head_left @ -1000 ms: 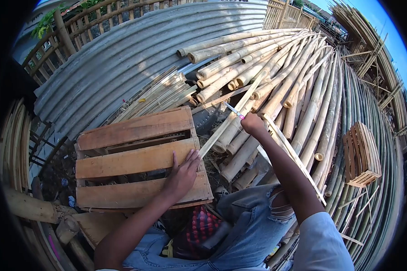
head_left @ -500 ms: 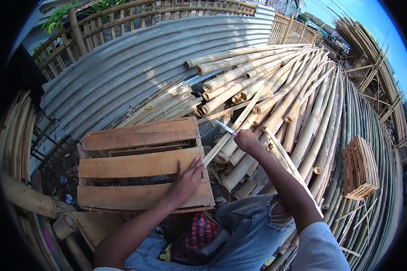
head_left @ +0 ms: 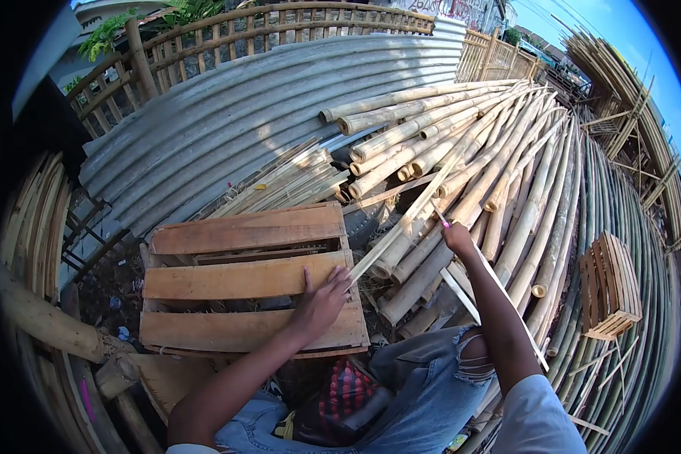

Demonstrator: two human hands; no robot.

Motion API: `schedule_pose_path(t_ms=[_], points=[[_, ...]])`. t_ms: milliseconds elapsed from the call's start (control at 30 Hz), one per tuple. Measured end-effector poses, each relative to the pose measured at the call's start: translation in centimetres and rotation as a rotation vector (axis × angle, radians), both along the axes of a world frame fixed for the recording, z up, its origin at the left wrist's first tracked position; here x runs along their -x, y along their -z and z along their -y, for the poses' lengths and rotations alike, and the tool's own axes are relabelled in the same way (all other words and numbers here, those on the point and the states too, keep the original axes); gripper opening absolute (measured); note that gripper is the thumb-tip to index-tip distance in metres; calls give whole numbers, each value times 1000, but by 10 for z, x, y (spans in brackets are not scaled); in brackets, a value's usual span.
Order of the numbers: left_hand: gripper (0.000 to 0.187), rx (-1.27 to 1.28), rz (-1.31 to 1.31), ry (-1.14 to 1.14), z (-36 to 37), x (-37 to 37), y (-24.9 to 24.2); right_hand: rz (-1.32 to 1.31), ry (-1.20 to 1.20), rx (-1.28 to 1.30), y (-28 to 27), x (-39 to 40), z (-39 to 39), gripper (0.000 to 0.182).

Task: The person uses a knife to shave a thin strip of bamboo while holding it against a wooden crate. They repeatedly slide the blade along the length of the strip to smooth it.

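Observation:
A long pale bamboo strip (head_left: 395, 234) slants from the edge of a wooden slatted crate (head_left: 242, 281) up toward the bamboo poles. My left hand (head_left: 321, 304) rests on the crate's right side and holds the strip's near end against it, the thumb lying on the middle slat. Out to the right, my right hand (head_left: 459, 238) is closed around the pink handle of a knife (head_left: 438, 213). The blade points up and left and lies close beside the strip; whether it touches cannot be made out.
Many bamboo poles (head_left: 499, 181) lie ahead and right, with a small slatted crate (head_left: 611, 287) on them. Split strips (head_left: 280, 181) are piled beyond the large crate, before a corrugated metal sheet (head_left: 265, 113). A thick bamboo pole (head_left: 49, 321) lies left. A patterned bag (head_left: 344, 393) sits by my legs.
My right hand and the knife have moved right and slightly down, along the strip's side. My left hand stays on the crate and strip. The whole view has shifted a little.

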State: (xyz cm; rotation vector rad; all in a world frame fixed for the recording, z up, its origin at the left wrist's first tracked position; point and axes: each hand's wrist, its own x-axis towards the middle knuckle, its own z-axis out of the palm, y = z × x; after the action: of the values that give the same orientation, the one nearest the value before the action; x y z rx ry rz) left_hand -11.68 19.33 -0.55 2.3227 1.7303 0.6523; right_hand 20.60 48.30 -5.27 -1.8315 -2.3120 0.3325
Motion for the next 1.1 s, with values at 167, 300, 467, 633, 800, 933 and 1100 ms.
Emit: schedule_pose_path(t_ms=[167,300,467,633,800,933,1100], points=[[36,-2,20,-68,0,-3,-1,-82,73,-196,-37,-6,-8,34],[32,-120,-23,-78,2,-3,-6,-313,164,-317,-83,-13,-13,36],[24,-110,-60,76,1,2,-21,-411,141,-61,-148,27,48,40],[23,-100,90,77,4,12,-28,-513,16,0,-137,66,82,34],[19,-154,303,21,18,24,-31,-241,-286,133,-140,113,142,39],[20,-104,374,-37,21,28,-35,-58,-407,252,-106,149,173,38],[18,58,342,-62,18,27,-28,-5,-485,225,-80,161,199,39]])
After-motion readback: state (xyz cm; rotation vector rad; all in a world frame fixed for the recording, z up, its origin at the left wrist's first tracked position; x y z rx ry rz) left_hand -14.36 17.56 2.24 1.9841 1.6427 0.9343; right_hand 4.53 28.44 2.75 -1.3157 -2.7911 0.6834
